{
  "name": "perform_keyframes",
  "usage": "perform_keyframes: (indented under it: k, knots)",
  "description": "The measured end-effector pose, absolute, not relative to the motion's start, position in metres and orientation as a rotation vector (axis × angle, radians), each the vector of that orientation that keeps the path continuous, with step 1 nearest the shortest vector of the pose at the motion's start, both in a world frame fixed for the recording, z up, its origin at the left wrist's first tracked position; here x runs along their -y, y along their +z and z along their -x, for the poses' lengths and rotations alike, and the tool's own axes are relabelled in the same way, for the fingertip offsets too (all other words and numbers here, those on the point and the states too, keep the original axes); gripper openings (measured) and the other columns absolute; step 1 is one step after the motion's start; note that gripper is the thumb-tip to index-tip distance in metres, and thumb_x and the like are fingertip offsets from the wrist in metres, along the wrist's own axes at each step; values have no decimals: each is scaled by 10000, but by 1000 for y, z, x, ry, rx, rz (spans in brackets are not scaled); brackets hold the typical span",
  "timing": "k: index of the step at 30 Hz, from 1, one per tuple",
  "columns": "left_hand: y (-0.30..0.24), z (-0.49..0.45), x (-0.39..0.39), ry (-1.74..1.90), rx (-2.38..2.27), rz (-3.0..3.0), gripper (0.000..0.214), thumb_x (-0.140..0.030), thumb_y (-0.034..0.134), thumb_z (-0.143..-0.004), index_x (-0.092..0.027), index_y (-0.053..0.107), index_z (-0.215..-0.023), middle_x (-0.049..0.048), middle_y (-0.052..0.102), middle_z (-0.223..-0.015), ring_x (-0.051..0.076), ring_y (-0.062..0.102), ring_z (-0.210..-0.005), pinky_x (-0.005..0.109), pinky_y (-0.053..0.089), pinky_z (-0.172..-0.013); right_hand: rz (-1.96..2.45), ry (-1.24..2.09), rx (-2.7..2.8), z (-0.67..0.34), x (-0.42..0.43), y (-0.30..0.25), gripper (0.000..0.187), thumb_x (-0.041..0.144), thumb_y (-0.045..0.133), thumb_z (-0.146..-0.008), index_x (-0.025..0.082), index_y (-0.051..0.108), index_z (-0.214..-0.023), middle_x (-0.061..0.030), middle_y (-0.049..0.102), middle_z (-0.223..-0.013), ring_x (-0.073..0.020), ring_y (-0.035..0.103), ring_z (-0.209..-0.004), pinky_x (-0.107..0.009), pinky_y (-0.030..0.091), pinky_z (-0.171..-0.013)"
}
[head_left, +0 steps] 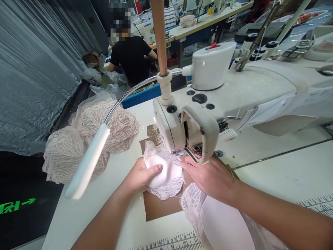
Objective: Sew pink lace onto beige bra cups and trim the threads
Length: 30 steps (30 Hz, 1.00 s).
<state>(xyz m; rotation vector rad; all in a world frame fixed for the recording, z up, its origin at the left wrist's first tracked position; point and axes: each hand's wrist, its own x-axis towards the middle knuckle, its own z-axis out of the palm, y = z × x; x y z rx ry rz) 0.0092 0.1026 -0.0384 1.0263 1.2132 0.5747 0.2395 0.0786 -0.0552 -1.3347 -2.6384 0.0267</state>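
My left hand [142,175] is closed around a white padded bra cup [163,175] edged with white lace, thumb pressed on top of it. My right hand [206,173] lies flat with fingers stretched out on the fabric just under the head of the white sewing machine [197,128]. The needle area is hidden behind the machine head. A second white cup with lace [221,225] lies under my right forearm, near the table's front edge.
A pile of beige lace pieces [85,146] sits at the table's left. A gooseneck lamp [88,163] hangs over it. A brown patch [161,208] lies under the work. Another person in a black shirt [131,59] sits at a table behind. Plastic sheeting covers the left wall.
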Motion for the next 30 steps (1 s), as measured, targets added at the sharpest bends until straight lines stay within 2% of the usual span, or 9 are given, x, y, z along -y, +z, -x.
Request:
perform_keyframes:
  k: [7, 10, 14, 17, 22, 26, 30]
  knots:
    - [-36, -9, -105, 592, -1232, -1014, 437, -428, 774, -648, -75, 687, -891, 101, 684, -775, 211, 628, -708, 265, 485, -628, 1371, 41, 2611, -237, -79, -56, 466, -23, 508, -692, 174, 630, -1096, -68, 674, -772, -253, 567, -1047, -338, 453, -812]
    - [-35, -10, -106, 609, -1240, -1006, 445, -427, 785, -632, -73, 691, -884, 107, 687, -785, 217, 629, -714, 271, 484, -633, 1364, 33, 2583, -237, -81, -57, 462, -3, 513, -693, 169, 622, -1108, -73, 664, -788, -245, 578, -992, -331, 449, -792]
    - [-36, -10, -106, 614, -1245, -994, 458, -426, 787, -635, -82, 694, -923, 107, 696, -808, 216, 634, -719, 272, 488, -640, 1358, -53, 2532, -239, -84, -56, 351, 4, 499, -683, 174, 628, -962, -63, 634, -792, -213, 573, -797, -306, 406, -663]
    - [-38, -9, -106, 613, -1238, -1004, 452, -422, 782, -646, -87, 694, -936, 107, 699, -823, 216, 636, -735, 270, 490, -654, 1388, -138, 2499, -241, -84, -54, 294, -14, 473, -684, 177, 616, -855, -50, 599, -723, -203, 542, -738, -309, 373, -643]
    - [-38, -8, -106, 605, -1229, -1021, 445, -420, 774, -662, -88, 692, -947, 103, 697, -831, 208, 629, -749, 265, 487, -669, 1309, -52, 2528, -242, -84, -57, 377, -3, 473, -678, 192, 605, -972, -51, 611, -802, -205, 541, -788, -304, 377, -669]
    - [-39, -7, -105, 602, -1221, -1040, 415, -412, 759, -686, -95, 687, -944, 96, 693, -843, 203, 626, -760, 258, 485, -670, 1356, 10, 2588, -238, -84, -57, 373, 3, 485, -659, 189, 606, -959, -54, 604, -783, -214, 552, -810, -307, 388, -669]
    - [-43, -4, -108, 622, -1210, -1073, 374, -409, 727, -725, -97, 679, -926, 100, 687, -866, 221, 631, -811, 280, 497, -714, 1418, -4, 2616, -235, -83, -54, 435, -2, 497, -662, 180, 611, -1040, -70, 622, -817, -236, 562, -876, -324, 410, -715]
